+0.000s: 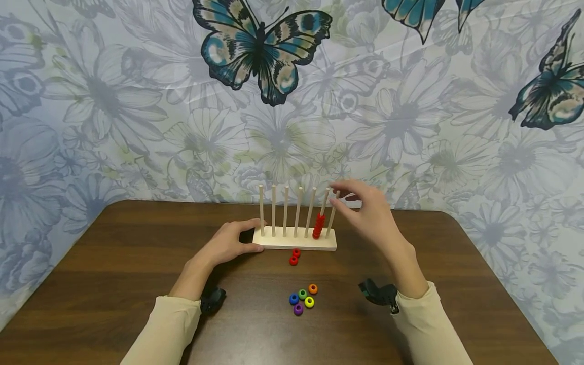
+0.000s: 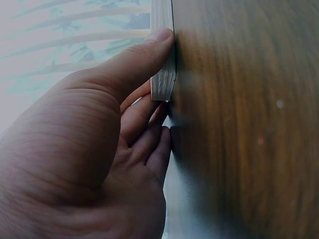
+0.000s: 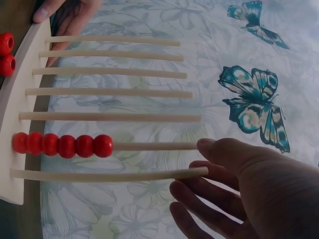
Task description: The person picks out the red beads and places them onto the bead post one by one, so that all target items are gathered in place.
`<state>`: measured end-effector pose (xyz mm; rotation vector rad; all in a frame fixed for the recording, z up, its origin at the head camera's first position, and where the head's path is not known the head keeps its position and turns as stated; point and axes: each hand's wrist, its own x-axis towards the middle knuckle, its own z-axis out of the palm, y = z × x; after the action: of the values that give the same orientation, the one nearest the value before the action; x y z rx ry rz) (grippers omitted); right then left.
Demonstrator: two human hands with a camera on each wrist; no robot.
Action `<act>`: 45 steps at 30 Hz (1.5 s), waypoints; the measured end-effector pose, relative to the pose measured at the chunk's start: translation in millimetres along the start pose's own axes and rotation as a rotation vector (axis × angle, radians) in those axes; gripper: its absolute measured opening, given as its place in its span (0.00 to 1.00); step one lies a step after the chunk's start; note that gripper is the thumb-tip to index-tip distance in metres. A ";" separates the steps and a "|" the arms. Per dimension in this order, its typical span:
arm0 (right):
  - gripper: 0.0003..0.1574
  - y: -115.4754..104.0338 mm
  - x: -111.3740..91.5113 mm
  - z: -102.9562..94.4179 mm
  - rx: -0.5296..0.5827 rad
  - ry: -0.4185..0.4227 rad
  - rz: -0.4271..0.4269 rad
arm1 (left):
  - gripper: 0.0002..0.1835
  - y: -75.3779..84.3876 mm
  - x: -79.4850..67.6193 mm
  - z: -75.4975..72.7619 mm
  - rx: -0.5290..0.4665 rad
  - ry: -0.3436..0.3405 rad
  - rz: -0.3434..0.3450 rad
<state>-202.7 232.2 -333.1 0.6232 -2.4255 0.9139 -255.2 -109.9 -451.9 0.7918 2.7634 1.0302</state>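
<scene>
A pale wooden peg board (image 1: 294,244) with a row of upright pegs stands towards the back of the table. My left hand (image 1: 228,241) grips its left end, thumb along the front edge and fingers behind, as the left wrist view also shows. Several red beads (image 3: 67,146) are stacked at the bottom of the second peg from the right. At the top of that peg is the thumb of my right hand (image 1: 371,215); its fingers lie loosely spread behind the tip of the rightmost peg, with no bead showing between them. Two loose red beads (image 1: 294,260) lie just before the board.
Nearer on the brown wooden table (image 1: 114,263) lies a small group of single beads: orange (image 1: 313,288), green (image 1: 302,294), yellow (image 1: 309,302), blue (image 1: 294,298) and purple (image 1: 298,309). A flower and butterfly patterned cloth (image 1: 292,137) hangs behind the table.
</scene>
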 end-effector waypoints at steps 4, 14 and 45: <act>0.18 5.2 -3.1 -8.6 -0.007 0.029 0.013 | 0.37 -0.3 1.4 0.7 0.004 -0.002 -0.004; 0.15 18.9 -10.2 -28.8 0.000 0.066 0.034 | 0.38 1.3 0.8 0.5 -0.011 -0.013 -0.008; 0.11 16.1 -43.2 23.8 0.093 -0.342 0.068 | 0.36 1.5 1.5 -0.4 -0.003 -0.008 0.010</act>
<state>-184.2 237.1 -381.2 0.7905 -2.7320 1.0233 -255.9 -108.4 -450.5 0.8086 2.7538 1.0300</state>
